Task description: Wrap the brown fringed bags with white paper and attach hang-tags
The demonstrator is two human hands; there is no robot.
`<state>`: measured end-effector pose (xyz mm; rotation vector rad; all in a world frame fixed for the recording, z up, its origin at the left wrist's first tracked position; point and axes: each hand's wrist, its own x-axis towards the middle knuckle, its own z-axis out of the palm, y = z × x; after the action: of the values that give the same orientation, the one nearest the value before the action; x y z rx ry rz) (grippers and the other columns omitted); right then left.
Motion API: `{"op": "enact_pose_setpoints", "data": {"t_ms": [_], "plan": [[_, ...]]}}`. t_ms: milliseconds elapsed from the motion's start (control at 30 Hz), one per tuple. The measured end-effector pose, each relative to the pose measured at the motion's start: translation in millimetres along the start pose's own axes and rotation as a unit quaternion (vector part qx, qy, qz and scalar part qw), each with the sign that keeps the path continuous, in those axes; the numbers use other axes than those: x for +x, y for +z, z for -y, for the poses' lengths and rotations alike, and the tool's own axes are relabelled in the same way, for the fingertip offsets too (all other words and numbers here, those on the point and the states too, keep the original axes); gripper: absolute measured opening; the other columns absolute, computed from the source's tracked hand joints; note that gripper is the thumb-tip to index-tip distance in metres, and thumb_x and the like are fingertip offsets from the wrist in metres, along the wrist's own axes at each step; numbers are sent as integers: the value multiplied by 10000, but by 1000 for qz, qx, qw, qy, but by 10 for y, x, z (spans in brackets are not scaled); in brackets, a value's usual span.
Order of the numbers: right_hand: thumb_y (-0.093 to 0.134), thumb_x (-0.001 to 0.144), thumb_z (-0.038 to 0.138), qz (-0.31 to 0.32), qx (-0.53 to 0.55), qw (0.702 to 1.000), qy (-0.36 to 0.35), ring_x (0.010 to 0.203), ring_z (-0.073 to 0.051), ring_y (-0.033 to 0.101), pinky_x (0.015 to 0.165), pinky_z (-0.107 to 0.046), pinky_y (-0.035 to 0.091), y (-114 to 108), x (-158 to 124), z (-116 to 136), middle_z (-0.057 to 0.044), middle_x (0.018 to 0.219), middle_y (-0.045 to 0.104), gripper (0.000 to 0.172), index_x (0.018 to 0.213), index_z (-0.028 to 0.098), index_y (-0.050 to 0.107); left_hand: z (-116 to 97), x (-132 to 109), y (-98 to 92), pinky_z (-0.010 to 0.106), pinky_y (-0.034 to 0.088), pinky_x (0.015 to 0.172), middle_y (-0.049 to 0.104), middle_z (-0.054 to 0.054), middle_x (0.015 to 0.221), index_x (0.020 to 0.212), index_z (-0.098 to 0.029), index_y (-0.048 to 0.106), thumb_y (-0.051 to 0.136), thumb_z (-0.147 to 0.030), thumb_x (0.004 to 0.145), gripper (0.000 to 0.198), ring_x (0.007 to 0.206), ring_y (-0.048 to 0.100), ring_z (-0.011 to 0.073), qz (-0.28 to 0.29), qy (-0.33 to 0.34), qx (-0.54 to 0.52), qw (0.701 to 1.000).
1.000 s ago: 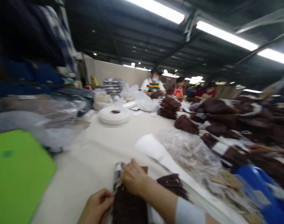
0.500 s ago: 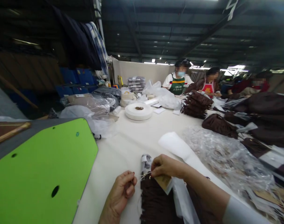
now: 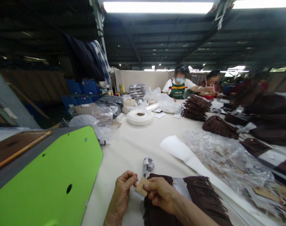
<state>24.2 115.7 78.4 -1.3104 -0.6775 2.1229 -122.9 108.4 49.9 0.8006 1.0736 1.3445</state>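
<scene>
A small tan card hang tag [image 3: 142, 187] is pinched between the thumb and fingers of my right hand [image 3: 160, 193]. Close to its left edge, the thumb and fingertips of my left hand [image 3: 121, 192] are pressed together; whatever is between them is too small to make out. Below my right hand lies a dark brown fringed item [image 3: 199, 194] with metal eyelets, which looks like a bag. A clear plastic strip [image 3: 182, 187] rests across it. Just beyond its upper left corner sits a grey, plastic-wrapped coil [image 3: 148, 164].
A green board [image 3: 51, 179] stands at the left. Ahead is a white tape roll [image 3: 140, 117]. On the right are a white sheet [image 3: 178, 149], crumpled clear plastic [image 3: 218, 153], tan tags [image 3: 265, 191] and fringed brown stacks [image 3: 196, 107]. A co-worker [image 3: 179, 86] reaches sideways across the table.
My right hand has drawn the tag left and down, close to my left hand. More of the brown fringed item shows. The view has tilted up, and the co-worker's arm has stretched out.
</scene>
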Motion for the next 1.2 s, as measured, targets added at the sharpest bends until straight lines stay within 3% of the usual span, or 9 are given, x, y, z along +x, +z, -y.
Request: {"op": "enact_pose_setpoints", "data": {"t_ms": [233, 333, 467, 567, 667, 767, 1000, 1100, 1200], "plan": [[471, 678, -6, -39, 62, 997, -23, 361, 8, 413, 375, -65, 335, 155, 89, -8, 33, 517, 504, 127, 635, 102, 522, -158, -188, 9, 204, 323, 533, 467, -46, 487, 539, -159, 594, 711, -388, 595, 264, 515, 391, 88, -36, 47, 132, 990], [451, 689, -8, -75, 68, 994, -47, 350, 0, 387, 336, -68, 277, 218, 115, -34, 54, 471, 459, 143, 633, 113, 504, -116, -364, 49, 222, 371, 538, 521, -29, 481, 553, -175, 624, 662, -435, 627, 272, 515, 460, 119, -52, 68, 227, 970], [454, 702, 32, -75, 66, 994, -39, 313, 0, 323, 307, -86, 190, 228, 91, -61, 77, 446, 409, 120, 638, 132, 470, 72, -566, 156, 284, 492, 679, 693, 36, 722, 732, -191, 677, 624, -548, 636, 374, 704, 627, 210, -44, 69, 211, 974], [430, 686, 44, -51, 54, 997, -16, 308, 9, 320, 310, -90, 173, 190, 39, -58, 57, 491, 452, 98, 676, 117, 494, 137, -607, 241, 294, 503, 561, 683, 71, 720, 718, -179, 549, 657, -597, 589, 451, 619, 639, 213, -128, 4, 134, 983], [440, 647, 53, -28, 29, 999, -12, 312, 7, 340, 314, -94, 177, 156, -14, -47, 39, 522, 490, 100, 689, 120, 502, 87, -550, 293, 229, 394, 390, 643, 53, 650, 832, -174, 464, 672, -561, 587, 503, 453, 574, 166, -208, -46, 90, 973], [472, 597, 56, -10, -3, 999, -33, 317, -7, 364, 316, -102, 195, 131, -50, -50, 49, 507, 489, 119, 679, 141, 492, 14, -446, 278, 222, 357, 383, 617, 32, 589, 969, -131, 492, 643, -501, 563, 570, 424, 552, 165, -179, -34, 132, 974], [501, 597, 116, -29, -76, 993, -80, 345, -53, 439, 331, -152, 300, 24, -105, -39, 7, 554, 577, 186, 779, 129, 536, -65, -319, 56, 284, 432, 492, 650, 59, 613, 807, -116, 612, 520, -446, 569, 418, 561, 608, 220, -90, -35, 259, 961], [481, 648, 139, -90, -102, 981, -139, 372, -62, 458, 369, -151, 326, -42, -109, 47, 48, 494, 540, 216, 859, 137, 529, -127, -450, -31, 295, 464, 534, 662, 45, 642, 842, -158, 613, 464, -424, 683, 344, 590, 632, 224, -109, 13, 343, 933], [468, 680, 140, -123, -132, 967, -182, 414, -64, 479, 395, -147, 331, -128, -62, 151, 60, 476, 518, 159, 823, 142, 535, -158, -677, -153, 276, 453, 511, 680, 28, 674, 914, -226, 622, 375, -378, 802, 311, 557, 631, 203, -175, 95, 497, 844]]}}
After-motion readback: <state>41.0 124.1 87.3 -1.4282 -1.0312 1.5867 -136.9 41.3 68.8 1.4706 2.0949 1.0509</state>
